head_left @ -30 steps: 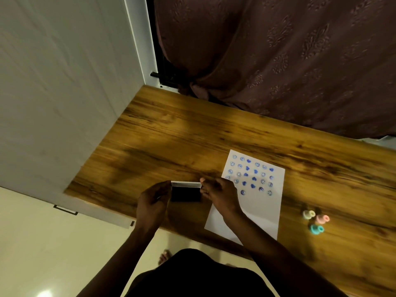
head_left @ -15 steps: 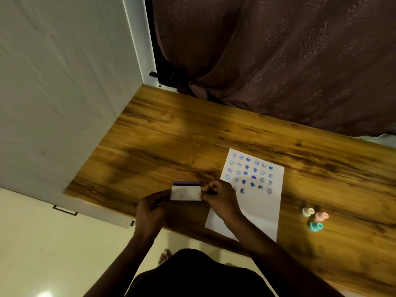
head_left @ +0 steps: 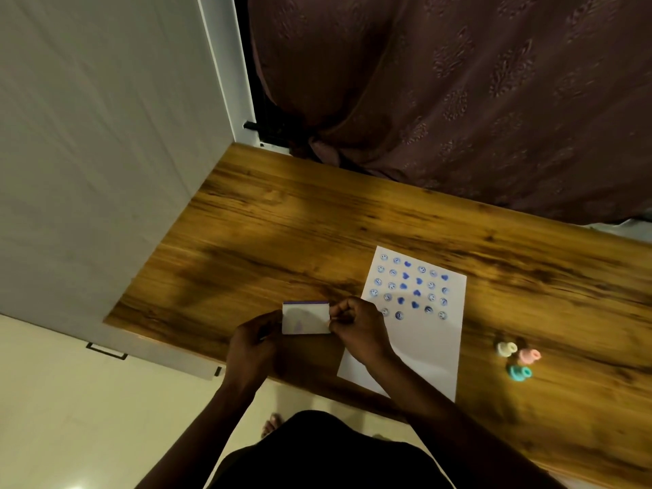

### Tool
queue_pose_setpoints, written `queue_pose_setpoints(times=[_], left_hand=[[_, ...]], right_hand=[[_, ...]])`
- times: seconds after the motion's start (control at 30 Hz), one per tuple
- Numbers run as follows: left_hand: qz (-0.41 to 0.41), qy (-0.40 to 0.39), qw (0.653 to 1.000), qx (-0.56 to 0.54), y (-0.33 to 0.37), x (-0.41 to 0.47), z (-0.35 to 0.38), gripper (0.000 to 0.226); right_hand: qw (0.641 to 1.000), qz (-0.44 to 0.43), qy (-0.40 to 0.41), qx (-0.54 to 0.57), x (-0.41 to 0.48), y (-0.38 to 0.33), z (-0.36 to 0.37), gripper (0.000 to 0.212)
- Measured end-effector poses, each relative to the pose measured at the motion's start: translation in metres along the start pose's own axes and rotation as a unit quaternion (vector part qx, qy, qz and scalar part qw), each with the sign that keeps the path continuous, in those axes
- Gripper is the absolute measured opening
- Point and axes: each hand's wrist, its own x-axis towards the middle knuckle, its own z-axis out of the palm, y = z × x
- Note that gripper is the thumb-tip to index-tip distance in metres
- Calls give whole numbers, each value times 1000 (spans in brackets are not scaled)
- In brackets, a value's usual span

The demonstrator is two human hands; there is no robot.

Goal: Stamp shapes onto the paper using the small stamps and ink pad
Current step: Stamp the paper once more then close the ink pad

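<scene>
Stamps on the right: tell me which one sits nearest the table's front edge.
The teal stamp. It sits closest to the front edge, just below the white stamp and the pink stamp.

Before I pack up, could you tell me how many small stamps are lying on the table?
3, clustered right of the paper: a white stamp, a pink stamp and a teal stamp nearest the front edge. The hands might hide another.

The ink pad (head_left: 306,317) between the left hand (head_left: 254,342) and right hand (head_left: 358,328) now shows its white lid closed over the dark pad that lay exposed a second ago.
</scene>
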Motion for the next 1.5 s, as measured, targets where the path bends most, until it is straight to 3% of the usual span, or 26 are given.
queue_pose_setpoints(times=[0.43,0.87,1.17,1.5], left_hand=[[9,3,999,45,-7,6,-1,44],[6,42,997,58,-10,12,13,33],[84,25,995,37,31,20,49,31],[119,-53,991,-15,84,25,152,42]], right_hand=[[994,-67,33,-83,0,5,12,9],[997,-22,52,-57,-1,-3,2,9],[991,0,130,-8,-11,2,-60,12],[970,78,226,35,-26,42,-158,21]])
